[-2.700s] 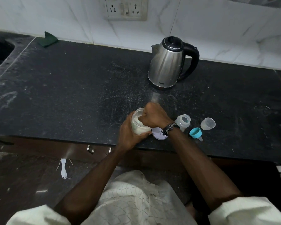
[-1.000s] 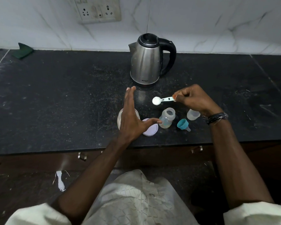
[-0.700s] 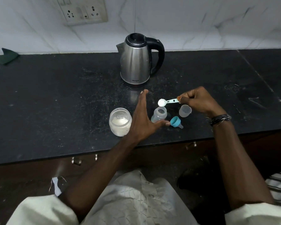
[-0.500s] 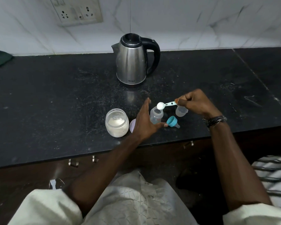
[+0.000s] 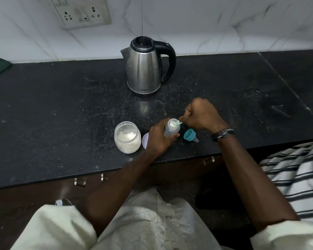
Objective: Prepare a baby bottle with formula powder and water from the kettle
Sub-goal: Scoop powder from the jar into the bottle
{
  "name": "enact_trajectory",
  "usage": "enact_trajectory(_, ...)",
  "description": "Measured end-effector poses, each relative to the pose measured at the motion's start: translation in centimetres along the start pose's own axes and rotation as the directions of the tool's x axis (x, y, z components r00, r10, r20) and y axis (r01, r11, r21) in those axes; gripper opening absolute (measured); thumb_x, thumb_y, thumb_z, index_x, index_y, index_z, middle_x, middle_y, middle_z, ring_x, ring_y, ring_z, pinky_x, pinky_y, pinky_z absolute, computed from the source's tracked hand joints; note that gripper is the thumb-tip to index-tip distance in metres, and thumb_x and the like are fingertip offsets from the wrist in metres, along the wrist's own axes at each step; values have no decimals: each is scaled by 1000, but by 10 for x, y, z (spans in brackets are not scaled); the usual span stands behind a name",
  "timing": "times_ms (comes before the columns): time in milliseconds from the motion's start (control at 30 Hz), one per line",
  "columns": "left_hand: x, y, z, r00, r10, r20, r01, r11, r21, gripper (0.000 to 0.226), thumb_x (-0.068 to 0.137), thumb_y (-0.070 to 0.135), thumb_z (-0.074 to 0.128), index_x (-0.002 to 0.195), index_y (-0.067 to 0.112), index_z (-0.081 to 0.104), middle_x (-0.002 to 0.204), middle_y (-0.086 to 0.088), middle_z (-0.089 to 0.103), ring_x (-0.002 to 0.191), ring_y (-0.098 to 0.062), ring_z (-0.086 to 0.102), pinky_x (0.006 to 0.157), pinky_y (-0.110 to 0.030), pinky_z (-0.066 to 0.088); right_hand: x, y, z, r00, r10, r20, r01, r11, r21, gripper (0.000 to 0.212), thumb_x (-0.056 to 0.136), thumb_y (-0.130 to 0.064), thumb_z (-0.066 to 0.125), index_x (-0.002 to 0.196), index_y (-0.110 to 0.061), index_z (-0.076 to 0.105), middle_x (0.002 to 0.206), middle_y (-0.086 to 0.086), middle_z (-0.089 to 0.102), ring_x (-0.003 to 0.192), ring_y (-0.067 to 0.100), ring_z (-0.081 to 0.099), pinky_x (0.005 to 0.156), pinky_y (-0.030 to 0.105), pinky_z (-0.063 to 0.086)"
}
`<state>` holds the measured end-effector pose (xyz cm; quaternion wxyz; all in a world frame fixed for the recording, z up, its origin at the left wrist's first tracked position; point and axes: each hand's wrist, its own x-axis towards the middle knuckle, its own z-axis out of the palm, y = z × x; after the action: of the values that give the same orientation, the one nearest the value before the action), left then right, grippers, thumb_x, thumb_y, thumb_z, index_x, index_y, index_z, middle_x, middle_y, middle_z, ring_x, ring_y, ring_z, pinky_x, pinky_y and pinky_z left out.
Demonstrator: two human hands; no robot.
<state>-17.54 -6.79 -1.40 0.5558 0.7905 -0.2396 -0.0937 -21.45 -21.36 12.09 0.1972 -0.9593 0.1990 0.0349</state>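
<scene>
My left hand (image 5: 157,138) has its grip curled round the baby bottle (image 5: 171,128), which stands tilted near the front edge of the black desk (image 5: 61,109). My right hand (image 5: 201,114) pinches the handle of the scoop (image 5: 175,123), whose bowl of white powder sits at the bottle's open mouth. Just left of the bottle stand the open formula jar (image 5: 127,137) and its lid (image 5: 145,140); a teal bottle collar (image 5: 190,135) lies just right. The kettle (image 5: 146,67) stands farther back, well apart.
</scene>
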Motion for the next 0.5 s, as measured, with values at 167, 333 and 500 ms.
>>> enact_trajectory(167, 2, -3, -2, 1000, 11, 15, -11, 1000, 12, 56, 73, 34, 81, 123, 14, 64, 110, 1, 73, 99, -10, 70, 85, -41, 58, -2, -26, 14, 990, -136, 30, 139, 970, -199, 25, 72, -26, 78, 63, -13, 59, 82, 0, 64, 87, 24, 63, 77, 40, 52)
enact_trajectory(333, 4, -7, -1, 1000, 18, -8, -18, 1000, 21, 58, 70, 37, 83, 121, 17, 66, 110, 2, 74, 98, -10, 70, 85, -43, 58, 5, -29, 10, 995, -98, 21, 100, 966, -237, 24, 73, -23, 77, 66, -16, 56, 88, -1, 60, 97, 24, 56, 87, 48, 48)
enact_trajectory(500, 5, -12, 0, 1000, 31, -4, -31, 1000, 4, 62, 68, 44, 80, 122, 16, 65, 110, 1, 74, 99, -12, 70, 85, -43, 58, 6, -33, 5, 995, -36, 89, 48, 988, -146, 29, 69, -21, 79, 58, -21, 52, 83, -1, 64, 98, 25, 57, 90, 50, 47)
